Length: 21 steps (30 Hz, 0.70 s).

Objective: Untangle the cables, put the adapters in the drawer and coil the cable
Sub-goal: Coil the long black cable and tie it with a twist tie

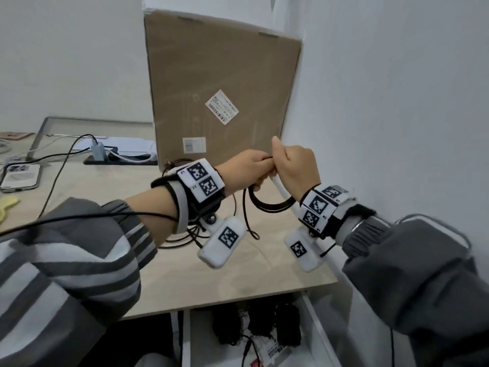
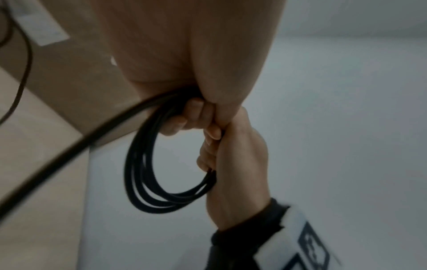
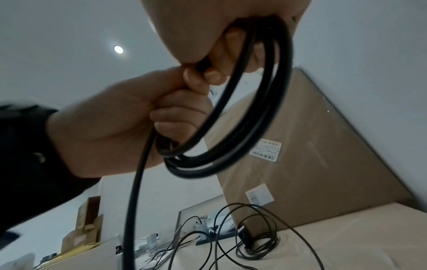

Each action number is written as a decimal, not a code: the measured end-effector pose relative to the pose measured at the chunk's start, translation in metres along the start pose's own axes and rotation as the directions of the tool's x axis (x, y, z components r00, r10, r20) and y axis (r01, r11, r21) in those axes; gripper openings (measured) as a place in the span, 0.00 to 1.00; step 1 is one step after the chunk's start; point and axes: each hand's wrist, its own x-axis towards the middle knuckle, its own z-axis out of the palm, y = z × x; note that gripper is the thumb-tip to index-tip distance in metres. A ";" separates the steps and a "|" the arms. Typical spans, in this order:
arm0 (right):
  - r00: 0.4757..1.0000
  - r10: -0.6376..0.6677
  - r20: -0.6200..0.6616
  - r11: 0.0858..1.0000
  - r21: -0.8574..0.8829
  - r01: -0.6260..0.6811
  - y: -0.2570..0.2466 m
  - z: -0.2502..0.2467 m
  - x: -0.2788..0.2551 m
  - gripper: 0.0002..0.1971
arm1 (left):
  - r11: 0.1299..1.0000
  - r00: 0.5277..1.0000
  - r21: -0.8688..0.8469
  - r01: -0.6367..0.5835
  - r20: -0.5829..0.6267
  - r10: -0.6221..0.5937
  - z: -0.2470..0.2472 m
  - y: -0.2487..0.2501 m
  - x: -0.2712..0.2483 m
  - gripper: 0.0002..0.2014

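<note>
Tall cardboard box (image 1: 222, 96) against the wall, phone (image 1: 19, 177) lying on the desk (image 1: 238, 282).

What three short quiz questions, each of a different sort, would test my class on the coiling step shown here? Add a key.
1. True or false: the coiled black cable lies flat on the desk.
2. Which holds the coil? A) left hand only B) right hand only C) both
3. Fill in: behind the hands, a cardboard ___ leans on the wall.

Key: 1 false; 2 C; 3 box
</note>
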 end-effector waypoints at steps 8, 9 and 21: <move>0.772 0.600 -0.208 0.739 0.514 -0.436 0.021 0.018 0.005 0.27 | 0.795 0.999 -0.605 0.052 0.039 -0.036 0.014 -0.016 -0.011 0.18; 0.733 0.665 -0.144 0.642 0.610 -0.463 0.022 0.021 0.002 0.26 | 0.799 0.998 -0.599 0.052 0.015 -0.054 0.017 -0.013 -0.011 0.17; 0.819 0.391 0.421 0.680 0.467 -0.565 -0.001 -0.006 -0.001 0.31 | 0.999 0.997 0.024 0.044 0.056 -0.046 -0.001 0.010 -0.009 0.17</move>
